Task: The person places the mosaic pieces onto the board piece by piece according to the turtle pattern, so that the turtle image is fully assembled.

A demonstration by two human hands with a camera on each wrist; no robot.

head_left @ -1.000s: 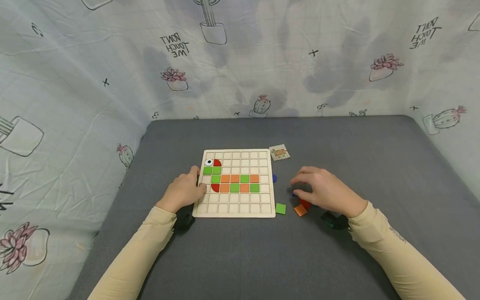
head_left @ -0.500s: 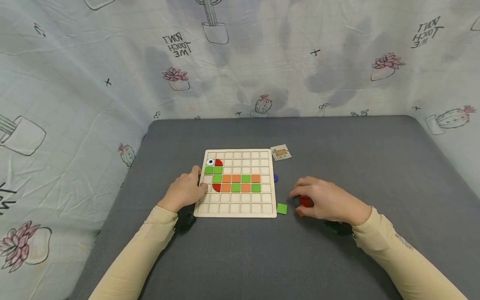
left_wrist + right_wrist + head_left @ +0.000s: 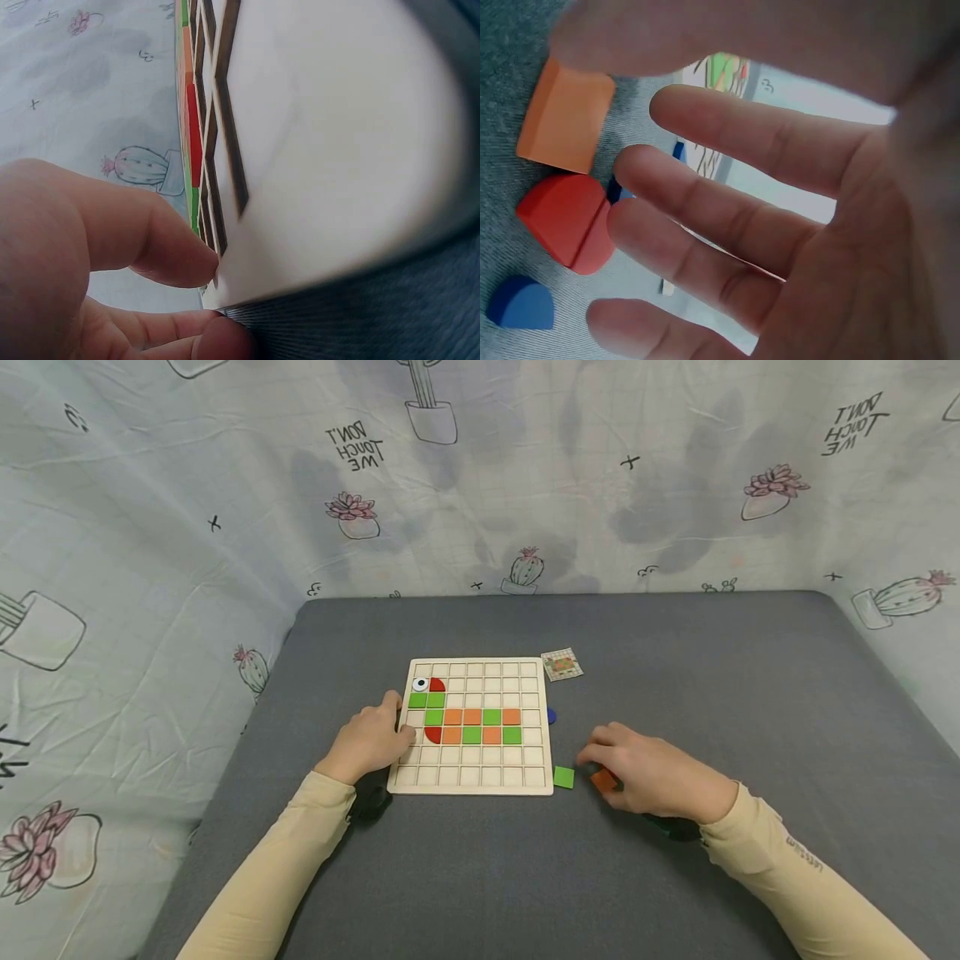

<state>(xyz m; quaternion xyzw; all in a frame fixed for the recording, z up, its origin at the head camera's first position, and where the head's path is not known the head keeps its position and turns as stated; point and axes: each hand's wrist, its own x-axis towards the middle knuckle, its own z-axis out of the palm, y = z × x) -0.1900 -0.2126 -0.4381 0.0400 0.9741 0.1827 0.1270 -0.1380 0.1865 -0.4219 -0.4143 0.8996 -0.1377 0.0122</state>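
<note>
A pale wooden grid board [image 3: 487, 777] lies on the grey table, bearing green, orange and red tiles and a round eye piece at upper left. My left hand [image 3: 367, 745] grips its left edge, the thumb on the face and the fingers at the side, as the left wrist view shows. To the board's right, my right hand [image 3: 648, 772] hovers low with its fingers apart, the thumb at an orange tile [image 3: 574, 116]. Beside that tile, two red rounded pieces [image 3: 564, 221] sit together; a blue quarter-round piece [image 3: 523, 304] is near them. From the head view the hand mostly hides these.
A green tile [image 3: 564, 777] lies by the board's lower right corner. A blue piece [image 3: 552, 716] shows at the board's right edge, and a small pattern card [image 3: 562, 664] lies at its upper right corner. A patterned cloth [image 3: 480, 477] hangs behind the table.
My right hand has moved slightly toward me, down over the loose pieces, and its thumb has come to the orange tile. The red pieces are now mostly covered. My left hand stays on the board.
</note>
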